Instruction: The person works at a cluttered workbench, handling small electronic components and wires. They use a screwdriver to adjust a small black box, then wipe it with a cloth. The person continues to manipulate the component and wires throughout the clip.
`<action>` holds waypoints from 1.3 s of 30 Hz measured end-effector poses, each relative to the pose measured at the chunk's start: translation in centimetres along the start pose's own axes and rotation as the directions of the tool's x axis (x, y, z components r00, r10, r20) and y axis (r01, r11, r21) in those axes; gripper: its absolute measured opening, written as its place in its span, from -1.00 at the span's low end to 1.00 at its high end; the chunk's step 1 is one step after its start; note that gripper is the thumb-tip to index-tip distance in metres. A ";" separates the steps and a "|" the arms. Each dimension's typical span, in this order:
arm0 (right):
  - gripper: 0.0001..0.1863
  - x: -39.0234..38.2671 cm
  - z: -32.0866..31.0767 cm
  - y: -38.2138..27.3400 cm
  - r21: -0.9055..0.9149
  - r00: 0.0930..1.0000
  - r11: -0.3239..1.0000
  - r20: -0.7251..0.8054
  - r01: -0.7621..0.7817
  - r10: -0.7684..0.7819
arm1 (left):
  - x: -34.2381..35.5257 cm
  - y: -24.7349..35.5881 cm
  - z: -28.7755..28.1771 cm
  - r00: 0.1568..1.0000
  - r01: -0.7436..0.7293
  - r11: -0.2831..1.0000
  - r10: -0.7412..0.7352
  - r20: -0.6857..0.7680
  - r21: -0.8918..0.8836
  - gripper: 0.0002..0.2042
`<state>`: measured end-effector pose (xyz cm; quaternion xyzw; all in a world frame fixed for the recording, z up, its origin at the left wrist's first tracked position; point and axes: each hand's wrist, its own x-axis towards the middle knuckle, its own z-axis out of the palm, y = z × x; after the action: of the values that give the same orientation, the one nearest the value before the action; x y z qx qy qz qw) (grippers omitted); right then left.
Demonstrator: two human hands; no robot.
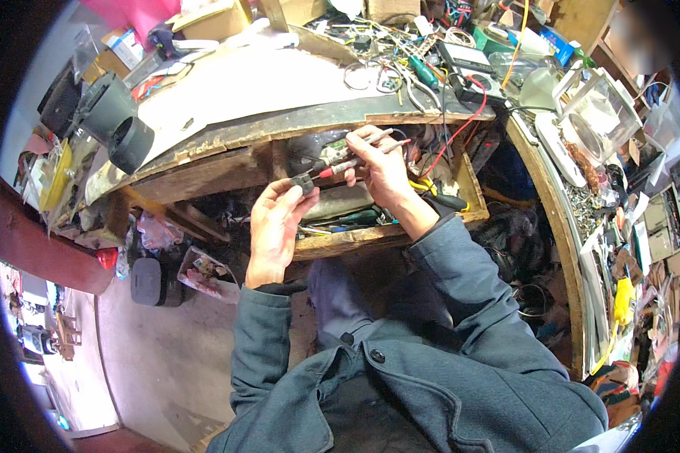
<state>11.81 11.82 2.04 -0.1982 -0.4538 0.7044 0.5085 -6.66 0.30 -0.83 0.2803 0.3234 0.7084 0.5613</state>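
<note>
My left hand (274, 226) pinches a small grey block-shaped part (303, 183) between thumb and fingertips, above an open wooden drawer. In my right hand (381, 170) are two test probes, held together like a pair of sticks. The red probe (338, 168) points at the small part, and the dark probe's tip lies close to it too; whether either touches metal I cannot make out. A red lead runs from the probes up to a multimeter (467, 68) on the bench. The kind of the grey part is too small to tell.
The drawer (355, 243) below my hands holds several tools, among them yellow-and-black handled pliers (446, 198). On the bench (227, 98) lie wires, a green-handled tool (423, 72) and clutter. A side bench at right carries parts and a yellow tool (623, 302). A dark bin (155, 281) stands below.
</note>
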 end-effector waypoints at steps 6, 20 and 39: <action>-0.84 0.2 -0.3 0.2 0.042 1.000 0.999 0.020 -0.010 0.010 | -0.2 0.0 0.4 1.000 -0.008 0.999 0.008 0.002 0.050 -0.74; -0.80 0.1 0.1 0.3 0.013 1.000 1.000 0.012 -0.026 0.026 | -0.4 -0.2 0.4 0.999 -0.033 0.993 0.034 -0.007 0.113 -0.74; -0.81 -0.1 0.1 -0.1 -0.043 0.994 0.997 -0.087 -0.065 0.061 | -0.7 -1.4 0.3 0.934 -0.281 0.946 0.308 -0.181 0.163 -0.70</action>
<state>11.82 11.66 2.20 -0.2541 -0.4412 0.7004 0.5003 -5.38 -0.15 -1.78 0.2888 0.3805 0.7861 0.3923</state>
